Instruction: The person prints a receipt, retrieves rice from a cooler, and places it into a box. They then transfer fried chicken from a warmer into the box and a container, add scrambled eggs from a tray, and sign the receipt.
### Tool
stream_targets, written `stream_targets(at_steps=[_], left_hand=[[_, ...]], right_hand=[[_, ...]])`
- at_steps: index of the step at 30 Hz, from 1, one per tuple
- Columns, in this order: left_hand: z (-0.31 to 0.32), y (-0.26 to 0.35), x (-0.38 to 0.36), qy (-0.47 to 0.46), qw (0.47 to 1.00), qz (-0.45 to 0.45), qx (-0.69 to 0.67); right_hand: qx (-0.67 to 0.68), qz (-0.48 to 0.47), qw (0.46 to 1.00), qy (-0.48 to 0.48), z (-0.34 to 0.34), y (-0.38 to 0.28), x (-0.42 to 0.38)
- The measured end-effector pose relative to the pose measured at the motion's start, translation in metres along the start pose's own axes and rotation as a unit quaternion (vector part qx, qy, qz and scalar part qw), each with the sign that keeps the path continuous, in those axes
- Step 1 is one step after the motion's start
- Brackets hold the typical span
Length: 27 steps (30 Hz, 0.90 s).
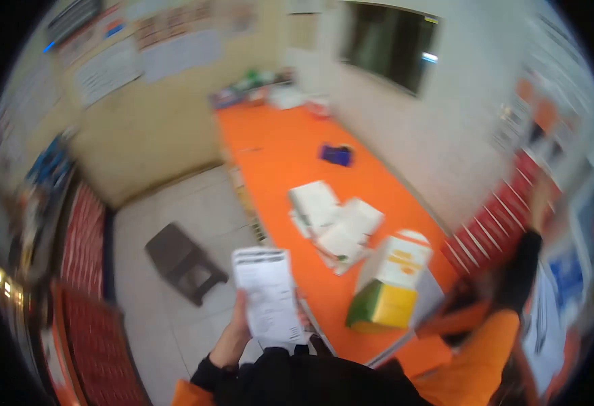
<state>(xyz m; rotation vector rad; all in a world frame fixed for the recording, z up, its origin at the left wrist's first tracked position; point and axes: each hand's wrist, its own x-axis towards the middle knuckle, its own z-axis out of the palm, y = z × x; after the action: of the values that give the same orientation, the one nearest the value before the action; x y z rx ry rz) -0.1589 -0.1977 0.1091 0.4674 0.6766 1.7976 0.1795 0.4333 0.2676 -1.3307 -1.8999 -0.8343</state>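
My left hand (240, 318) is closed around a long white printed slip (268, 294), held upright near my body, with fingertips showing at its right edge. The print is too blurred to read. My right arm, in an orange sleeve with a black cuff, stretches far out to the right. At its end my right hand (542, 199) is smeared by motion and overlaps a red rack with pale dividers (500, 216); its fingers do not show clearly. Between the arms, a white, yellow and green carton (390, 284) stands on the orange table (277, 176).
White packets (337, 220) lie beyond the carton, and a small dark blue object (336, 155) sits farther back. Assorted items (256, 91) crowd the table's far end. A dark plastic stool (185, 260) stands on the tiled floor at left. Red shelving (97, 345) lines the left side.
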Motion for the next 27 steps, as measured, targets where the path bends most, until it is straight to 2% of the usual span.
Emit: stream_targets(at_steps=[4,7,9,12,15,17,19,20,21,23,24,25,26,27], left_hand=[[0.004,-0.001,0.007,-0.072,0.997,0.022,-0.034],[0.009,0.003,0.008,-0.052,0.997,0.051,-0.029],[0.004,0.005,-0.001,-0.024,0.996,0.081,-0.028],[-0.008,0.015,-0.032,0.029,0.990,0.128,-0.047],[-0.015,0.018,-0.075,0.052,0.974,0.197,-0.098],[-0.009,0.019,-0.119,0.075,0.953,0.266,-0.125],[-0.009,0.012,-0.128,0.143,0.939,0.304,-0.075],[-0.008,0.007,-0.144,0.174,0.932,0.315,-0.051],[-0.012,0.004,-0.192,0.215,0.902,0.367,-0.070],[-0.027,-0.021,-0.242,0.287,0.872,0.397,0.000],[-0.023,-0.037,-0.261,0.394,0.853,0.340,0.036],[-0.037,-0.060,-0.277,0.415,0.812,0.405,-0.062],[-0.055,-0.090,-0.301,0.503,0.751,0.424,-0.055],[-0.078,-0.121,-0.342,0.569,0.730,0.376,-0.051]], right_hand=[[0.006,-0.005,0.999,-0.053,0.034,0.006,0.020],[0.004,-0.009,0.999,-0.044,0.029,-0.005,0.031],[0.020,-0.023,1.000,0.002,0.009,-0.026,0.036],[0.125,-0.089,0.982,0.113,-0.060,-0.113,0.025],[0.307,-0.195,0.911,0.196,-0.167,-0.246,-0.011],[0.449,-0.283,0.822,0.208,-0.249,-0.341,-0.058],[0.572,-0.378,0.705,0.182,-0.324,-0.421,-0.119],[0.618,-0.423,0.643,0.162,-0.360,-0.449,-0.158],[0.669,-0.486,0.547,0.133,-0.405,-0.487,-0.209],[0.683,-0.620,0.383,0.046,-0.461,-0.525,-0.320],[0.643,-0.721,0.254,-0.051,-0.468,-0.539,-0.371],[0.643,-0.727,0.237,-0.048,-0.477,-0.552,-0.430],[0.638,-0.750,0.146,-0.096,-0.500,-0.558,-0.467],[0.631,-0.765,0.078,-0.103,-0.521,-0.565,-0.510]])
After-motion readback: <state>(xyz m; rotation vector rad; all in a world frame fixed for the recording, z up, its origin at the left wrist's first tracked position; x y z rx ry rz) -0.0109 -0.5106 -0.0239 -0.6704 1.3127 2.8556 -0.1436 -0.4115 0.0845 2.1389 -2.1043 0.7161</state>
